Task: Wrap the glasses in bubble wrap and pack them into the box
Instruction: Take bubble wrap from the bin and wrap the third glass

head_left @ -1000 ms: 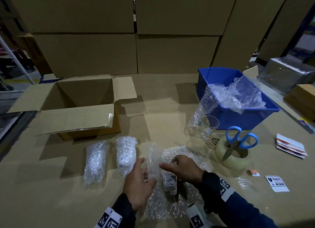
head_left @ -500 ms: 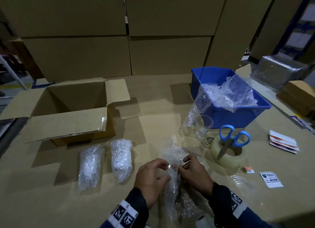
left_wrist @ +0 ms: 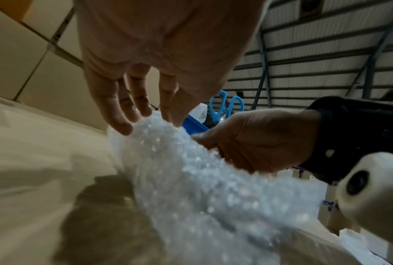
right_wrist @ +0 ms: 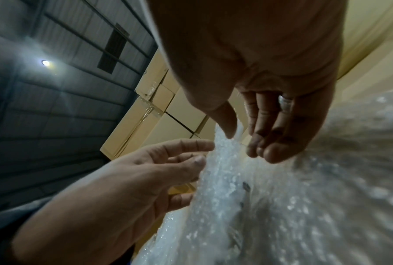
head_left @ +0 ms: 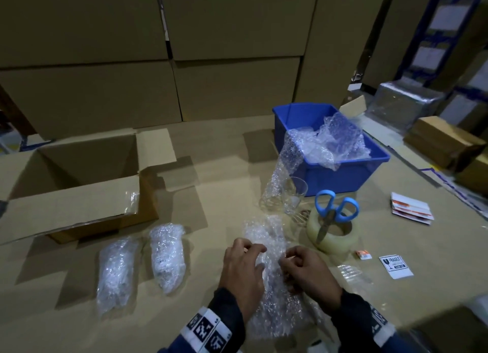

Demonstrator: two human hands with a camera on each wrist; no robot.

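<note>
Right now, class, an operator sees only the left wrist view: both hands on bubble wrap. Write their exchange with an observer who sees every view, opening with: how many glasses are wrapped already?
Observer: Two, a wrapped glass and a second wrapped glass, lying before the open box.
Operator: Any left bare?
Observer: One bare glass stands upright by the blue bin.
Operator: Is the right hand gripping?
Observer: Yes, the right hand pinches an edge of the bubble wrap between thumb and forefinger.
</note>
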